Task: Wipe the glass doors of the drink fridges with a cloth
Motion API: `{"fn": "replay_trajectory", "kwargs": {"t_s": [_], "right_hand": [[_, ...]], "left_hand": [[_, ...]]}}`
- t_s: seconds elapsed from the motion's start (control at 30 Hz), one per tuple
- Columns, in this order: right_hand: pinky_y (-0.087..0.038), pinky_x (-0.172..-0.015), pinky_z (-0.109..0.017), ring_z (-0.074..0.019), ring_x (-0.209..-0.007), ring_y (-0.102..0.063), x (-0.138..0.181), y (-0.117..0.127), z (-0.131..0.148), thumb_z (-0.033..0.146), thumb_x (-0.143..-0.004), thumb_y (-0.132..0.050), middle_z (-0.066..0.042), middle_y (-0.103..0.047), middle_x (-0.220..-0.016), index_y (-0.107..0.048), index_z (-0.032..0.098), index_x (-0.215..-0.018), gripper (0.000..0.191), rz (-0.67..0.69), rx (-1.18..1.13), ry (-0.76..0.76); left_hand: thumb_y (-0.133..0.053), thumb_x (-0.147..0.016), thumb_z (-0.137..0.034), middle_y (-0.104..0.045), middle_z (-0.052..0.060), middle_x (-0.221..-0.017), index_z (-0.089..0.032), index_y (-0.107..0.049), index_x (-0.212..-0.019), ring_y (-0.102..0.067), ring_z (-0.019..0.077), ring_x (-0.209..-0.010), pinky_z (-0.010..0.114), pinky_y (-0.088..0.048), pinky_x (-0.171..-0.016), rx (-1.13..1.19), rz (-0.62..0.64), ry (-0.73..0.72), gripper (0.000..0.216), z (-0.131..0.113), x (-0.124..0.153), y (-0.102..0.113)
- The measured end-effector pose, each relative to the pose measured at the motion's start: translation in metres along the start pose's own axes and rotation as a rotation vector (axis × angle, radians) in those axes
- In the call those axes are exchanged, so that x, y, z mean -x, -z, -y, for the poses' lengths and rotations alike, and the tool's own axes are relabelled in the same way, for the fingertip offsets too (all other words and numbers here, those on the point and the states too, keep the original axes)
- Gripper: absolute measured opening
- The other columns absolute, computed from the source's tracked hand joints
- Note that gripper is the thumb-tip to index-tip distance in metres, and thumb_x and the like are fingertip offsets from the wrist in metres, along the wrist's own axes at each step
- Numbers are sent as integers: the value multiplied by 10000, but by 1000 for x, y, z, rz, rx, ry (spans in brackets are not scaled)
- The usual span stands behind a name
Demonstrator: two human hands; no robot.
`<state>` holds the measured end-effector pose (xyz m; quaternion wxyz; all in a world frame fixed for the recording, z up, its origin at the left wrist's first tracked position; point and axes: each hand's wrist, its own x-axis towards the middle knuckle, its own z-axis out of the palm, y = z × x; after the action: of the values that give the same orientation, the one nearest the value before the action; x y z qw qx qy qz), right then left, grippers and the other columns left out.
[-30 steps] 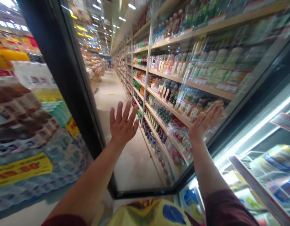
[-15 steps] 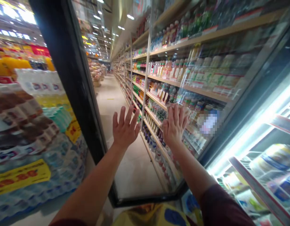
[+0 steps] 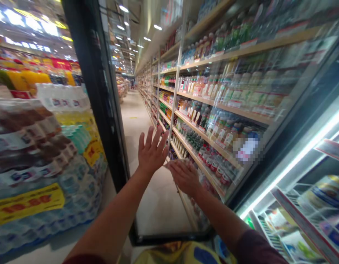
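A tall glass door (image 3: 155,205) in a black frame stands swung out in front of me, with the lit cooler to its right. My left hand (image 3: 153,151) lies flat against the glass, fingers spread, holding nothing I can see. Just right of it and lower, my right hand (image 3: 186,176) is laid on the same pane. Its fingers are straight, close together and pointing left. A thin pale edge shows along the top of these fingers; whether it is a cloth or a reflection I cannot tell. The right palm is hidden.
Through the glass run long shelves of bottled drinks (image 3: 221,135) beside an aisle floor (image 3: 132,113). Wrapped bottle packs (image 3: 26,146) with a yellow price sign (image 3: 29,203) are stacked at left. Cooler shelves (image 3: 304,220) hold packaged goods. Something yellow (image 3: 172,253) is below me.
My right hand has slid down and left across the glass, its fingers turning from upward to leftward. My left hand keeps its spread pose on the pane. The view has shifted slightly.
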<state>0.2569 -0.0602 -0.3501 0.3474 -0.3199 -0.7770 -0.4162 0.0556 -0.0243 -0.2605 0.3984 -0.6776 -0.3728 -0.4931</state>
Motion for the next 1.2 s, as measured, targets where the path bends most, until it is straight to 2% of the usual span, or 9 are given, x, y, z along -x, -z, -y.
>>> {"fn": "replay_trajectory", "kwargs": {"t_s": [0.13, 0.2, 0.53, 0.63, 0.73, 0.87, 1.0, 1.1, 1.2], "right_hand": [[-140, -1268, -506, -261, -1475, -385, -57, 27, -42, 317, -991, -465, -79, -524, -1512, -432, 238, -1536, 552, -132, 142, -345], [-164, -1251, -555, -288, -1517, -304, -79, 36, -53, 320, -1003, -428, -102, -441, -1571, -354, 210, -1574, 586, -172, 169, -439], [-137, -1275, -570, -256, -1562, -176, -179, 58, -55, 345, -1043, -325, -19, -298, -1652, -307, 243, -1590, 557, -126, 156, -351], [-144, -1279, -557, -243, -1559, -188, -196, 61, -58, 349, -1052, -297, 0, -285, -1656, -293, 249, -1595, 552, -150, 184, -320], [-137, -1284, -550, -250, -1560, -184, -177, 54, -52, 354, -1045, -327, -7, -307, -1648, -288, 256, -1598, 563, -148, 168, -312], [-109, -1282, -558, -280, -1542, -241, -103, 32, -28, 358, -1014, -432, -34, -407, -1598, -346, 270, -1577, 577, -99, 141, -307], [-56, -1300, -470, -233, -1510, -313, -43, 20, -19, 340, -976, -528, -15, -560, -1484, -510, 265, -1484, 514, -127, 147, -153], [-83, -1294, -444, -215, -1488, -354, -45, 30, -45, 338, -984, -513, -11, -578, -1467, -516, 276, -1478, 498, -147, 177, -126], [-165, -1266, -484, -251, -1502, -335, -68, 50, -79, 345, -1016, -438, -82, -507, -1527, -420, 213, -1542, 542, -211, 234, -326]], "left_hand": [[-520, -984, -349, -320, 81, -1613, -275, -266, -1593, -170, 275, -1543, 511, -122, -1277, -12, 13, 16, 664, -2, 1, 2], [-512, -988, -359, -314, 62, -1619, -286, -252, -1596, -150, 264, -1549, 508, -107, -1283, -6, 18, 19, 665, -3, 1, 3], [-517, -987, -345, -343, 66, -1610, -286, -293, -1585, -113, 261, -1555, 509, -101, -1276, 29, 25, 37, 641, -3, 2, 7], [-505, -993, -363, -313, 50, -1624, -286, -276, -1591, -93, 250, -1559, 503, -97, -1283, 21, 34, 30, 645, -3, 2, 9], [-492, -1000, -373, -264, 30, -1642, -284, -265, -1594, -75, 241, -1561, 484, -84, -1290, 7, 52, 26, 642, -3, 2, 10], [-483, -1003, -377, -254, 42, -1645, -266, -301, -1583, -88, 254, -1560, 484, -94, -1285, -28, 47, 19, 618, -5, 1, 11], [-522, -988, -352, -282, 85, -1634, -244, -257, -1597, -81, 254, -1560, 483, -84, -1282, -27, 41, 1, 673, -6, 0, 11], [-531, -983, -337, -305, 95, -1622, -241, -264, -1595, -98, 256, -1557, 479, -82, -1282, -25, 25, 4, 675, -6, 0, 11], [-526, -981, -330, -342, 88, -1607, -255, -302, -1583, -123, 259, -1552, 477, -78, -1283, -5, 29, 24, 647, -7, 0, 11]]}}
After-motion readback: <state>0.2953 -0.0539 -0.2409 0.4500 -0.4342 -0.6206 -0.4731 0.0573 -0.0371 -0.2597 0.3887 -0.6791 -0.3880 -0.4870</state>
